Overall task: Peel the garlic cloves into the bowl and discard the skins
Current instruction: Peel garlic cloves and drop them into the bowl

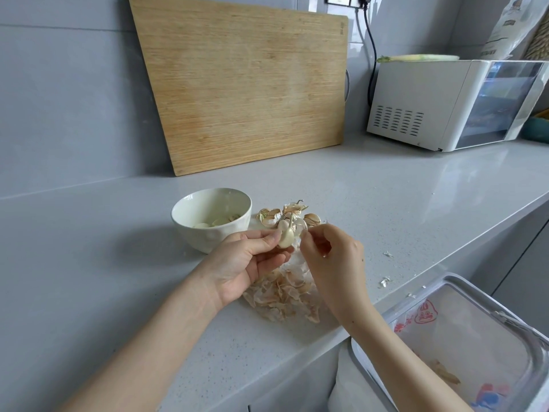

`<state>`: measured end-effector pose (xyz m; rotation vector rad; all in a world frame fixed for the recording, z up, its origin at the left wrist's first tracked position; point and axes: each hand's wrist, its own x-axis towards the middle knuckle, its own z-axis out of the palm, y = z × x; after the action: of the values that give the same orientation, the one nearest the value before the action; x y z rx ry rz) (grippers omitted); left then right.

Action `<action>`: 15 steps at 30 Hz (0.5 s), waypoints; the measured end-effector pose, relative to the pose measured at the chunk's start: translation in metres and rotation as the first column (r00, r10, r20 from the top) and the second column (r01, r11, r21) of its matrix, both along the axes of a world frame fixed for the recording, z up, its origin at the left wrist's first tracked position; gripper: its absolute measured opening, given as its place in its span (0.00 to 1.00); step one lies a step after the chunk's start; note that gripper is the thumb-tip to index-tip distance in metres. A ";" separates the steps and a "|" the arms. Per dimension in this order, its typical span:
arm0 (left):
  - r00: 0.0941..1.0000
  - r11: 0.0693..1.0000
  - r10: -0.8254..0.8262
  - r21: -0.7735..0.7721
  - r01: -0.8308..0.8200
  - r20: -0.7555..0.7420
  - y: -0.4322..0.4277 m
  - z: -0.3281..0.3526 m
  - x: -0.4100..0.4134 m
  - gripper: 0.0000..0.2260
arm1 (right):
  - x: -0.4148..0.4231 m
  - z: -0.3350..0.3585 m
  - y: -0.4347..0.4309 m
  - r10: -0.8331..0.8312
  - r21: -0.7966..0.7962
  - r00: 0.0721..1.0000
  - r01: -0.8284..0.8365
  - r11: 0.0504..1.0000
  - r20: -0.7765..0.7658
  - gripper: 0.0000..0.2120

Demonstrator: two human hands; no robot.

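Left hand (246, 260) pinches the garlic clove (285, 237) just right of the bowl (208, 230); right hand (329, 251) pinches the loose skin (301, 230). I'd peel downward slowly, over the skins pile (285, 295).

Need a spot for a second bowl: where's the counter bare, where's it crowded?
Bare: counter left of the bowl; the strip between cutting board and bowl; the stretch from the garlic pieces toward the white appliance, bar a few skin flakes. Crowded: right of the bowl, where left hand and right hand work a clove over the skin pile.
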<state>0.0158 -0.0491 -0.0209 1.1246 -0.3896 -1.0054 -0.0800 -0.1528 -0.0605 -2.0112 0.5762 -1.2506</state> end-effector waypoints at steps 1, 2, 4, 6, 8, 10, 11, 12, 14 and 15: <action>1.000 1.000 -0.005 -0.002 0.005 -0.005 0.000 0.001 0.000 0.07 | 0.000 0.000 -0.001 -0.006 0.022 1.000 0.006 1.000 -0.028 0.12; 1.000 1.000 -0.011 -0.005 0.011 -0.010 0.001 0.001 0.000 0.08 | 0.000 -0.001 -0.001 -0.013 0.037 0.998 0.015 0.999 -0.055 0.13; 1.000 1.000 -0.020 -0.015 0.019 -0.022 0.001 0.002 0.000 0.07 | 0.000 -0.002 -0.003 -0.015 0.057 0.995 0.021 0.998 -0.098 0.16; 0.999 0.999 -0.024 -0.026 0.022 -0.048 0.002 0.003 0.001 0.08 | 0.000 -0.002 -0.003 -0.006 0.068 0.993 0.014 0.998 -0.117 0.17; 0.997 0.999 -0.022 -0.039 0.019 -0.080 0.002 0.004 0.001 0.09 | 0.000 -0.002 -0.003 -0.003 0.063 0.994 0.010 0.998 -0.107 0.16; 0.993 0.999 -0.019 -0.051 0.013 -0.120 0.001 0.006 0.000 0.09 | -0.001 -0.002 -0.003 0.016 0.068 0.998 -0.012 0.998 -0.060 0.10; 0.991 0.999 -0.015 -0.053 0.009 -0.131 0.001 0.007 0.000 0.09 | -0.001 -0.001 -0.002 0.043 0.073 0.999 -0.040 0.996 -0.027 0.09; 0.991 0.999 -0.014 -0.052 0.007 -0.133 0.001 0.007 0.000 0.09 | -0.002 0.000 -0.001 0.079 0.074 0.997 -0.079 0.994 0.005 0.08; 0.994 0.999 -0.014 -0.053 0.008 -0.109 0.002 0.006 -0.002 0.08 | -0.005 0.002 0.001 0.156 0.048 0.987 -0.158 0.986 0.037 0.07; 0.997 0.998 -0.011 -0.055 0.006 -0.081 0.001 0.005 -0.002 0.07 | -0.006 0.003 0.002 0.188 0.041 0.981 -0.190 0.981 0.042 0.07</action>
<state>0.0134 -0.0477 -0.0154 1.0303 -0.3546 -1.0386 -0.0855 -0.1511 -0.0575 -1.9505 0.3811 -1.1483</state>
